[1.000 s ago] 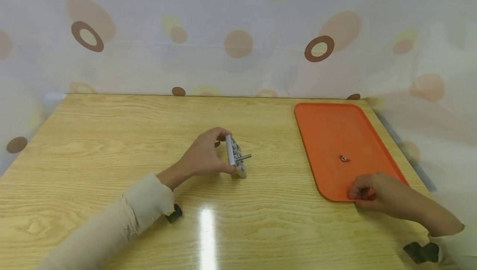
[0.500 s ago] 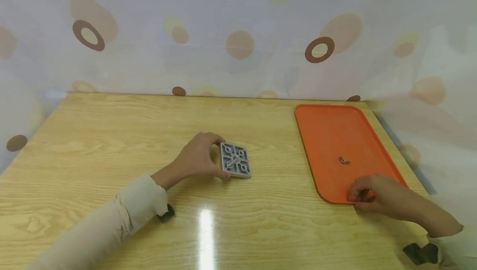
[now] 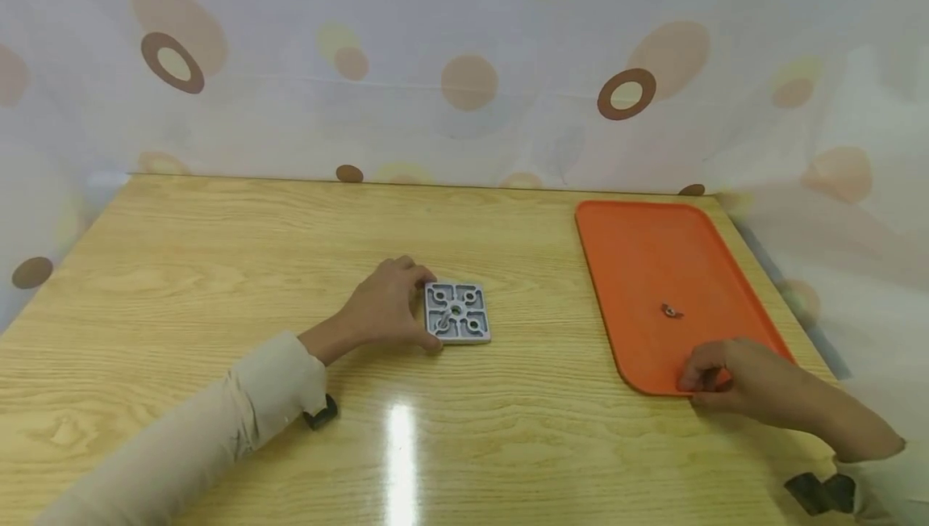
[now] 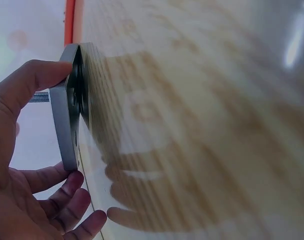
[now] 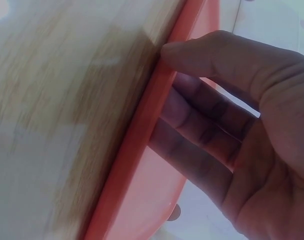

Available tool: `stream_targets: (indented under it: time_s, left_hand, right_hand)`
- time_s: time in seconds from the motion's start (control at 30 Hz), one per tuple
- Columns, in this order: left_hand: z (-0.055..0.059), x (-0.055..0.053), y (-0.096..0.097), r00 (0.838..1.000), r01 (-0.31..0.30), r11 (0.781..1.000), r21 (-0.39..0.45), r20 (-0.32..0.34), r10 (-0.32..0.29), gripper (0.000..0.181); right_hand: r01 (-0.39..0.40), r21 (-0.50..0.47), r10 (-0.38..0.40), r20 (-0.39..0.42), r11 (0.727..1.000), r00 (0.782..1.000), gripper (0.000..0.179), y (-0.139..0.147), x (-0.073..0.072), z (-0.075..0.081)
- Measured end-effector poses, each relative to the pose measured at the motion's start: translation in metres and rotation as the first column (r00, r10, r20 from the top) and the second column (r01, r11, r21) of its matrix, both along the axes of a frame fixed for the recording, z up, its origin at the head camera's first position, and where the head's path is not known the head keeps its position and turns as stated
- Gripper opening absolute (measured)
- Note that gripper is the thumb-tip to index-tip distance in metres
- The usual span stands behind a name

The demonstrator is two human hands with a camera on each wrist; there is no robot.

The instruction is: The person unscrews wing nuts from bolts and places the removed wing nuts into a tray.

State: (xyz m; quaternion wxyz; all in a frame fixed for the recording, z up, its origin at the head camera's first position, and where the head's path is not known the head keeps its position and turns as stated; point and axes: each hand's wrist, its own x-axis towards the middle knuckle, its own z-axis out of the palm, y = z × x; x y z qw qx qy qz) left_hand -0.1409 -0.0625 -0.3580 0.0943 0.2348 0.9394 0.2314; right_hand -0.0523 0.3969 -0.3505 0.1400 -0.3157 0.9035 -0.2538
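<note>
My left hand (image 3: 385,308) grips a square grey metal plate (image 3: 473,295) by its left side, thumb at the near corner and fingers at the far one. The plate lies ribbed face up, close over the wooden table, with round holes near its corners. A threaded bolt (image 4: 39,97) rises from it in the left wrist view. My right hand (image 3: 747,373) pinches the near rim of an orange tray (image 3: 646,244), thumb outside and fingers inside, as the right wrist view shows. A small wing nut (image 3: 671,311) lies on the tray beyond that hand.
The wooden table (image 3: 218,252) runs back to a patterned curtain (image 3: 406,42), which also hangs along both sides. The tray fills the table's right part, near the right edge. A bright light reflection (image 3: 401,461) shows on the table's front part.
My left hand has tipped the plate from upright on edge down to flat, ribbed face now upward, and moved slightly left. My right hand stays at the tray rim.
</note>
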Motion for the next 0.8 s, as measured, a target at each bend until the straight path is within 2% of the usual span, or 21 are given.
stream_targets:
  time_s: [0.23,0.4,0.8]
  left_hand:
    - [-0.0030,0.0003,0.0018,1.000,0.001,0.998,-0.058,-0.011,-0.002,0.080]
    - [-0.0040,0.0003,0.0029,1.000,-0.002,0.997,-0.073,-0.014,0.001,0.080]
    - [0.0022,-0.0006,0.0032,0.997,0.011,0.996,-0.084,0.077,-0.005,0.096]
  right_hand:
    - [0.005,-0.010,-0.005,0.042,1.000,0.999,0.017,0.0005,0.0006,0.0008]
    - [-0.001,-0.005,0.001,0.044,1.000,0.999,0.017,0.0014,0.0001,0.0013]
    - [0.008,0.010,-0.008,0.017,1.000,1.000,0.017,0.0016,0.0016,-0.0028]
